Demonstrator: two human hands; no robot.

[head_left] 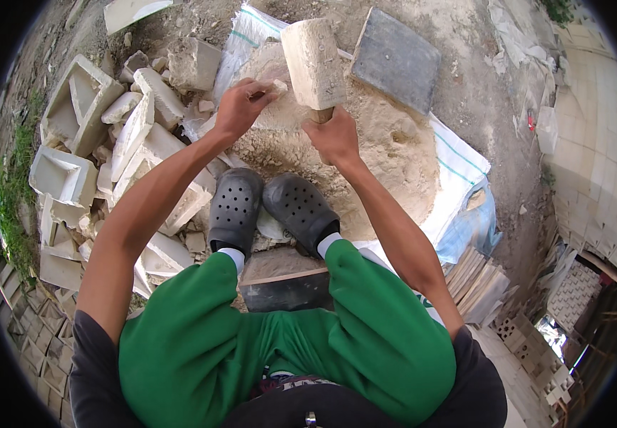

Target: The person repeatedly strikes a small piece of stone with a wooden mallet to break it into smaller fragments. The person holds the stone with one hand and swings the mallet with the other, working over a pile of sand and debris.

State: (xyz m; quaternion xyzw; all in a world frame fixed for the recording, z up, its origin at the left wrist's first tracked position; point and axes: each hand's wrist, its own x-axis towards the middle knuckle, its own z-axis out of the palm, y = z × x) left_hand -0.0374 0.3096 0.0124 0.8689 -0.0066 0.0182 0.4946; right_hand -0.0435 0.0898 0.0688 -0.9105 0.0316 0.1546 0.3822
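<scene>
My right hand (333, 135) is wrapped round the short handle of a mallet with a large, pale, dust-covered block head (314, 64). The mallet head points away from me, above a heap of beige powder and crumbs (387, 171). To its left, my left hand (244, 107) pinches a small whitish chunk (278, 87) between thumb and fingers. The chunk sits just left of the mallet head, apart from it. Under the powder lies a white woven sack (458, 153) with green stripes.
Broken pale cast blocks (83, 103) pile up on the left. A dark square slab (397, 58) lies at the far right of the powder. My grey clogs (237, 207) stand at the heap's near edge. Thin slabs (476, 282) are stacked at right, beside a blue plastic bag (469, 225).
</scene>
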